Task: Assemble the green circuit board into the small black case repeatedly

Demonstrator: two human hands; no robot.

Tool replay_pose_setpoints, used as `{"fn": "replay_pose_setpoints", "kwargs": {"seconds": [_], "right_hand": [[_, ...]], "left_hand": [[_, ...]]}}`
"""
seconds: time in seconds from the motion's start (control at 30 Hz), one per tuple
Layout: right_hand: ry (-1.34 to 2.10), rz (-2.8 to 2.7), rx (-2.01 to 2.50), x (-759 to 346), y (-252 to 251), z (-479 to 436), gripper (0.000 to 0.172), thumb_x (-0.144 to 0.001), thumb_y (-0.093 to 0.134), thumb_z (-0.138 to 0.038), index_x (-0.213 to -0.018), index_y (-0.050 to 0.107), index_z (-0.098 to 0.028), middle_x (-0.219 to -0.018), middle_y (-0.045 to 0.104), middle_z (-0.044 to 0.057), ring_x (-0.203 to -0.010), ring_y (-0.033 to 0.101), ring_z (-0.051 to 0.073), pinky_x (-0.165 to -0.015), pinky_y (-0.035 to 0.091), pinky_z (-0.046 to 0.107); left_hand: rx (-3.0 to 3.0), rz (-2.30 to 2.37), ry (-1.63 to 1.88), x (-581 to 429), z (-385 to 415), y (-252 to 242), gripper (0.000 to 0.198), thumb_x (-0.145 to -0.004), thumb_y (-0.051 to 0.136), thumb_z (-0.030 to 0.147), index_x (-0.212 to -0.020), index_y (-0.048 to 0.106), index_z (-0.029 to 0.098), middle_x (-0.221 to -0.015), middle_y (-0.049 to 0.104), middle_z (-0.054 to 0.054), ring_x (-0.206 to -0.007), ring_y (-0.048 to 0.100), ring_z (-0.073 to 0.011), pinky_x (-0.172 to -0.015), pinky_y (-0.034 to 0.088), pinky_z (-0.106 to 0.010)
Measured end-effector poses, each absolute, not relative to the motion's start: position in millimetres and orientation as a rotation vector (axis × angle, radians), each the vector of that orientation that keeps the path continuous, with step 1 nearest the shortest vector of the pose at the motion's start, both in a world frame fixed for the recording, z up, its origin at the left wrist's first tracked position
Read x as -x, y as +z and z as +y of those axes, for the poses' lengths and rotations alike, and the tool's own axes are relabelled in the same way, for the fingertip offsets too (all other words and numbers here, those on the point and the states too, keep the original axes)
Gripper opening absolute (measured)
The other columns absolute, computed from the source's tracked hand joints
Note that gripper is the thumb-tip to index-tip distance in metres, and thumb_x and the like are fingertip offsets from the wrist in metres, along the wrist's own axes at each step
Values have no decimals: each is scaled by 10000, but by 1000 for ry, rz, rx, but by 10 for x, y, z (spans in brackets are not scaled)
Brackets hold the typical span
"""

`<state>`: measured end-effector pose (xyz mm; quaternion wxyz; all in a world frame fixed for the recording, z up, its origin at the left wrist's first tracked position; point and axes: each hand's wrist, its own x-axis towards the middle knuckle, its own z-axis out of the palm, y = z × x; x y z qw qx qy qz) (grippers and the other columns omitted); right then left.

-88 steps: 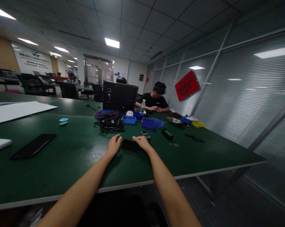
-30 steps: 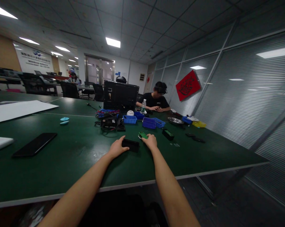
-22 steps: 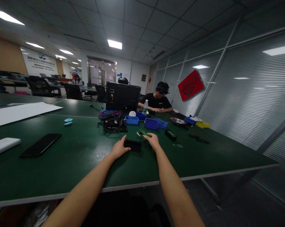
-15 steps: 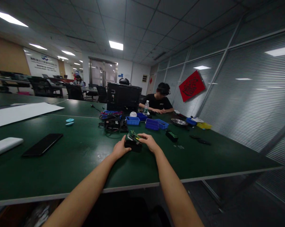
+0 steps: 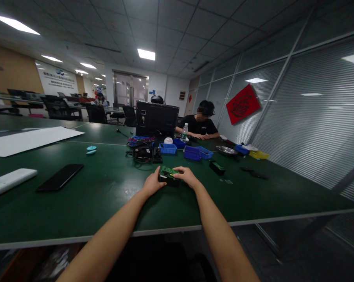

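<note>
A small black box (image 5: 171,181) stands on the green table in front of me. On its open top lies a green circuit board (image 5: 166,170). My left hand (image 5: 153,183) grips the box's left end, thumb along the near side. My right hand (image 5: 187,176) has its fingers closed on the board's right edge, above the box's right end. A yellow part shows beside those fingertips. Farther right sits a second black box with a green board (image 5: 217,168), touched by neither hand.
Blue bins (image 5: 192,153), a black power adapter (image 5: 142,154) with cables and a baseball (image 5: 168,140) stand beyond my hands. A monitor (image 5: 157,118) rises behind them. A phone (image 5: 60,177) lies left, a metal dish (image 5: 226,150) right. A person (image 5: 200,123) sits across the table.
The circuit board was tilted up over the box; now it lies flatter on top, my right hand still at its right edge. My left hand keeps its hold. The view has shifted slightly.
</note>
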<state>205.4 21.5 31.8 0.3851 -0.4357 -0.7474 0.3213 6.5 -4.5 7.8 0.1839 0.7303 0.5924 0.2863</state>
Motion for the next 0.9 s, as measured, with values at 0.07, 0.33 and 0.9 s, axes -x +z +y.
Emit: {"fn": "replay_pose_setpoints", "kwargs": {"seconds": [0.07,0.33,0.9], "right_hand": [[808,-1908,1132,-2053,321,211,403,-622,656,-359,-970,644,-158,-937,619,51,-833,541,173,-765,397,300],[779,-1969,1183,-2056,326,199,415,-603,677,-342,-979,642,-167,-919,610,43,-800,534,165,-742,403,297],[718,-2004,1447,-2132,219,290,481,-556,716,-349,-984,611,-157,-876,616,38,-786,560,175,-692,419,267]], "left_hand": [[-2067,1676,805,-61,-37,70,887,-638,645,347,-1366,165,182,-1164,551,-94,-1059,513,-225,-843,373,-266],[-2050,1667,806,-67,-48,84,877,-641,646,322,-1364,165,199,-1167,551,-83,-1060,514,-218,-842,376,-263],[-2004,1626,921,-45,20,-5,826,-649,629,274,-1351,202,186,-1126,568,-62,-1001,536,-178,-855,378,-253]]}}
